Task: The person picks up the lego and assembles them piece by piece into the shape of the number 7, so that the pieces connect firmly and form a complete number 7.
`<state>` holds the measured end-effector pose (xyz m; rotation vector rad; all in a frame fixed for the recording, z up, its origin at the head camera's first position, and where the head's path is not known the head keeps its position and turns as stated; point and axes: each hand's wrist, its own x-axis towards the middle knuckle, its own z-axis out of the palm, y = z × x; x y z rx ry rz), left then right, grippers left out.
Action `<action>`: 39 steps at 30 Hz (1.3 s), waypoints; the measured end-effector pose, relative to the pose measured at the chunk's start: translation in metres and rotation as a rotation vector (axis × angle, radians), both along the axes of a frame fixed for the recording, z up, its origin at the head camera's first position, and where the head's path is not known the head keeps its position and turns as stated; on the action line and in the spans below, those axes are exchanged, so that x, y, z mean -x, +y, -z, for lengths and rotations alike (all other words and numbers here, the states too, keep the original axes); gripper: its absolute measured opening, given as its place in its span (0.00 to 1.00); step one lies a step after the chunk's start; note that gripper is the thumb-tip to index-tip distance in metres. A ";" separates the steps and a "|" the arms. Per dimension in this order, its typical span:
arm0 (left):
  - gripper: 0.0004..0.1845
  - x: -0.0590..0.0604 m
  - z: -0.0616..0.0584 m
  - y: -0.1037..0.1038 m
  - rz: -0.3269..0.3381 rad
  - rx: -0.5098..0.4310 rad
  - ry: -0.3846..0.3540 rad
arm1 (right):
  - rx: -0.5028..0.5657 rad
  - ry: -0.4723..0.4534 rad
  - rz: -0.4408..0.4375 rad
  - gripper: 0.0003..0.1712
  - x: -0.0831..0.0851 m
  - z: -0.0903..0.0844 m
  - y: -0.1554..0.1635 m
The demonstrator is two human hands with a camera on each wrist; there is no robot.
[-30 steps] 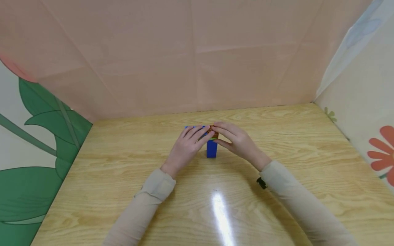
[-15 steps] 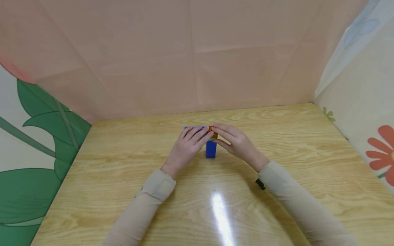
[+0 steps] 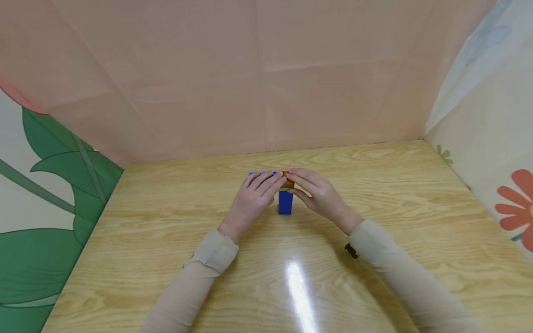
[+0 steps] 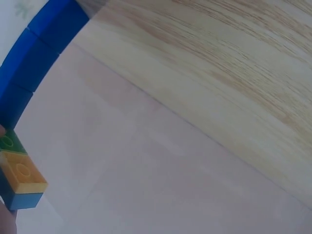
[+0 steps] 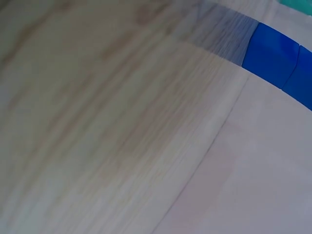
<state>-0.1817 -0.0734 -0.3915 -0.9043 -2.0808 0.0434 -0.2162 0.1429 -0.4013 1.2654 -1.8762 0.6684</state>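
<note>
A column of stacked blue toy bricks [image 3: 285, 202] stands upright on the table, with a thin green layer and an orange toy brick [image 3: 287, 182] at its top. A blue studded brick row [image 3: 251, 174] reaches left from there, mostly hidden under my left hand [image 3: 251, 200]. My left fingers lie over this row, tips at the orange brick, thumb partly hidden below. My right hand [image 3: 322, 194] pinches the orange brick's right end, thumb lower and fingers above. The left wrist view shows a green brick [image 4: 12, 141] beside an orange studded brick [image 4: 24, 171], with fingertips at the edge.
The wood-grain table [image 3: 166, 222] meets a pinkish cloth backdrop [image 3: 200, 92] behind the bricks. Side panels with painted green leaves [image 3: 50, 254] and an orange flower [image 3: 518, 208] flank it. A dark band device [image 3: 351, 250] sits at the right sleeve.
My left index finger has shifted up toward the other fingers, baring more of the orange and green bricks' front. The right hand and the column stay nearly in place.
</note>
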 end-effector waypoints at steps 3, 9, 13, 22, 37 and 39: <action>0.27 0.001 0.001 0.000 0.007 -0.008 0.002 | 0.003 -0.001 0.001 0.20 0.000 0.000 0.000; 0.28 0.001 0.002 0.000 0.006 -0.019 -0.004 | 0.032 -0.039 0.008 0.20 -0.002 0.001 -0.002; 0.28 0.000 0.001 0.000 0.005 -0.015 -0.026 | 0.070 -0.113 0.005 0.18 -0.005 0.002 -0.004; 0.29 -0.002 -0.004 0.000 -0.004 0.024 -0.054 | 0.156 -0.345 0.004 0.34 -0.009 0.000 -0.006; 0.24 0.000 -0.005 -0.005 0.044 -0.052 -0.151 | 0.158 -0.671 0.007 0.31 -0.009 -0.001 -0.003; 0.24 0.001 -0.005 -0.007 0.070 -0.121 -0.178 | 0.167 -0.684 0.007 0.31 -0.009 -0.002 -0.003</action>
